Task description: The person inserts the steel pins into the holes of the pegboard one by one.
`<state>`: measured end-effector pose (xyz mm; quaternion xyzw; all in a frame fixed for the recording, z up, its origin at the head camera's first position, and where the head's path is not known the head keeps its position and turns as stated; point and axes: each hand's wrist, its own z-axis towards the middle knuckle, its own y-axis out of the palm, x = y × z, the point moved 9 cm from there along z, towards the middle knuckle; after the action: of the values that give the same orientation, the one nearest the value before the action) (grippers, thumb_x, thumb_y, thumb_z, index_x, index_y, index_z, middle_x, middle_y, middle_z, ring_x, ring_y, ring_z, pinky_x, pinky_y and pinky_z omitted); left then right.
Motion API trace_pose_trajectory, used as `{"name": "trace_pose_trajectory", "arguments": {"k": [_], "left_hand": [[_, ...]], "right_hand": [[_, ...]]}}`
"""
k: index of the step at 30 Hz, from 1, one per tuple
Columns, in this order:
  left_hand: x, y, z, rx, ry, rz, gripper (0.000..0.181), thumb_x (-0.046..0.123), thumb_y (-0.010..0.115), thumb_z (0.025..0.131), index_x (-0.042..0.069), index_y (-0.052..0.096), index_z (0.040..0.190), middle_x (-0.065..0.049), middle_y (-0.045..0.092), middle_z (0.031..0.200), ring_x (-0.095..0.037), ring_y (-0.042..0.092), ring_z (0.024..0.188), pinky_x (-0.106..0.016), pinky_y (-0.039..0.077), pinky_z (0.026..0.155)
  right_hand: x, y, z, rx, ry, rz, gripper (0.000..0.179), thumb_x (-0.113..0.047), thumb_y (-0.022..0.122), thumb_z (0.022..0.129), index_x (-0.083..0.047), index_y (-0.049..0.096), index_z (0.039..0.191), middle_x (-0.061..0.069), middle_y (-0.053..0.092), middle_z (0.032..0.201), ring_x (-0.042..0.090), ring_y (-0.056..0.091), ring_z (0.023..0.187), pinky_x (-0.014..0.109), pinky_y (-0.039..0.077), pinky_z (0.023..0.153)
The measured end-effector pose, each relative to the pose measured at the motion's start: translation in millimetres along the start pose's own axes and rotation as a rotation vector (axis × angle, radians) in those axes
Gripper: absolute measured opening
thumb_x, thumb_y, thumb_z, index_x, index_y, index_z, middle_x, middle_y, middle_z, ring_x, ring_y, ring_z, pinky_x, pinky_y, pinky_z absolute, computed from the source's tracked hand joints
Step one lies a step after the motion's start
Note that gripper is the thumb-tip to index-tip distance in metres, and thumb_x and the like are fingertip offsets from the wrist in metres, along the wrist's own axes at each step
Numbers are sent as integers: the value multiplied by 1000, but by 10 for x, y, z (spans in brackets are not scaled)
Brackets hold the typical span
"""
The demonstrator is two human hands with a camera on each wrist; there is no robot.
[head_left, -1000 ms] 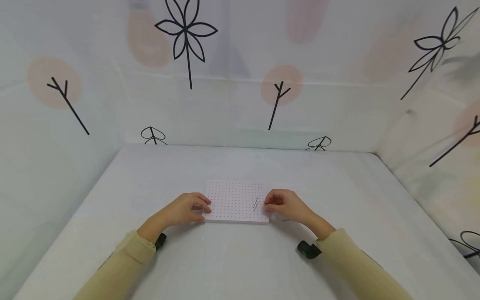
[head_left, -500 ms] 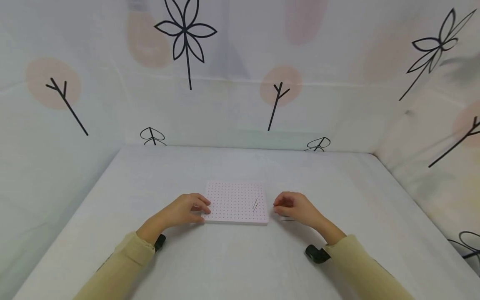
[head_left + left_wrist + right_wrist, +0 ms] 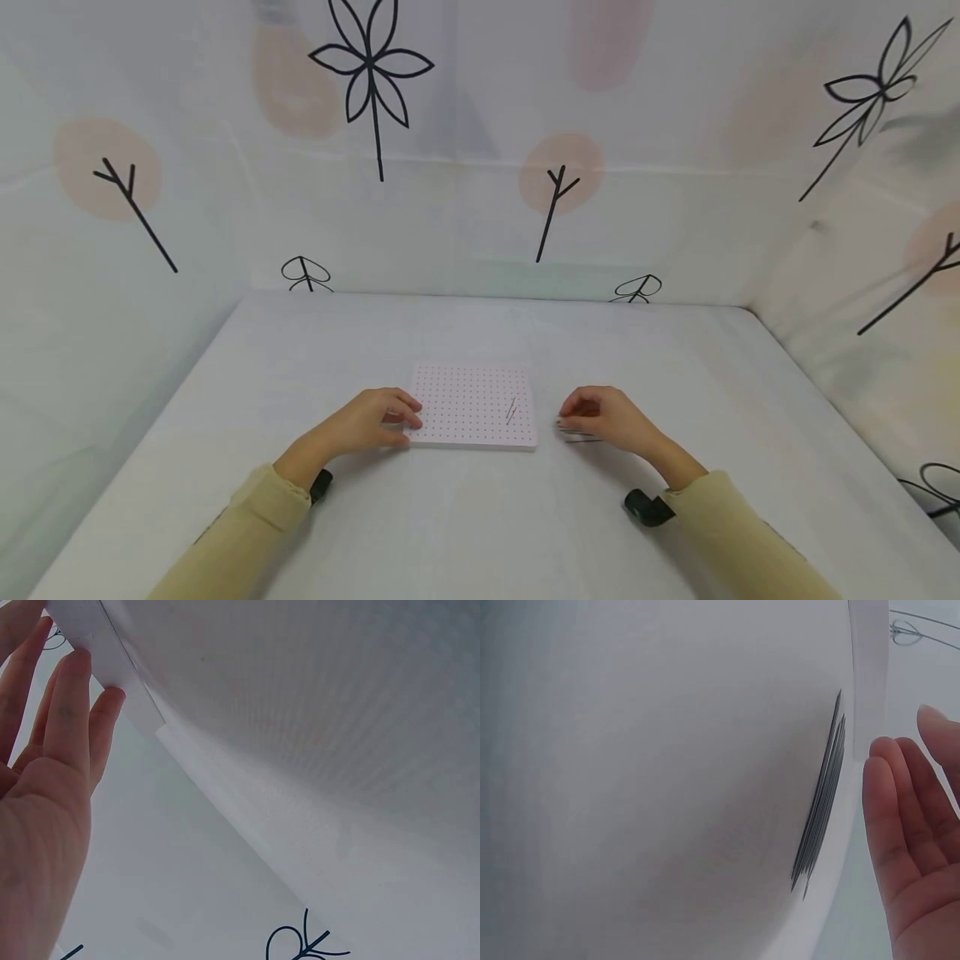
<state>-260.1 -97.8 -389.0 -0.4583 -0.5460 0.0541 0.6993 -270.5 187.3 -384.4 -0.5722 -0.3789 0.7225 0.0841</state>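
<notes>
A flat white pegboard (image 3: 468, 408) with a grid of small holes lies at the middle of the table. Two thin needle-like sticks (image 3: 512, 410) show near its right side, slanting. My left hand (image 3: 378, 418) rests its fingertips on the board's left edge, the thumb by the front corner; the left wrist view has the fingers (image 3: 67, 705) nearly straight against the board's side. To the right of the board, my right hand (image 3: 603, 414) is low over a bundle of thin dark needle-like sticks (image 3: 821, 799) on the table. Its thumb stands apart from the fingers, holding nothing visible.
A white cloth covers the table (image 3: 375, 533). Printed fabric walls (image 3: 450, 208) with plant drawings stand behind and at both sides. A black wrist camera (image 3: 647, 507) sits beneath the right forearm, close above the cloth.
My right hand has moved from the board's right edge rightward to the bundle of needle-like sticks. The left hand and the pegboard have stayed in place.
</notes>
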Motion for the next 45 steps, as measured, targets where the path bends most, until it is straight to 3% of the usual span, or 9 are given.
{"name": "trace_pose_trajectory", "arguments": {"k": [18,26,30,40,45], "left_hand": [[-35,10,24,5,-9,23,17,4,74,77,11,71,92,-2,58,115,-22,58,106,-32,49,90],[-25,6,20,4,-7,11,17,3,74,77,10,71,92,-3,58,115,-23,58,106,-31,49,90],[-29,8,18,3,-15,12,17,3,74,77,10,71,92,-3,58,114,-23,59,105,-32,49,89],[-17,13,23,2,1,3,16,2,74,77,10,71,91,-3,58,114,-23,59,105,-32,49,89],[-20,10,12,2,-10,2,16,2,74,77,9,71,91,-4,58,114,-23,59,105,-32,49,89]], "right_hand": [[85,-133,14,-23,-30,-131,14,-3,73,78,-3,66,89,2,63,88,18,59,81,27,53,73],[145,-162,65,-33,-6,-207,11,-4,72,79,-5,67,89,-1,62,87,17,56,82,31,52,75],[184,-137,106,-52,-5,-211,11,-5,71,80,-5,66,90,-1,62,88,17,55,82,33,51,75],[296,-57,153,-121,84,-196,4,-5,67,83,-5,65,87,-1,59,85,16,51,79,31,47,72],[276,-22,153,-145,78,-199,4,-6,66,85,-4,64,86,-1,60,82,15,50,77,29,46,69]]}}
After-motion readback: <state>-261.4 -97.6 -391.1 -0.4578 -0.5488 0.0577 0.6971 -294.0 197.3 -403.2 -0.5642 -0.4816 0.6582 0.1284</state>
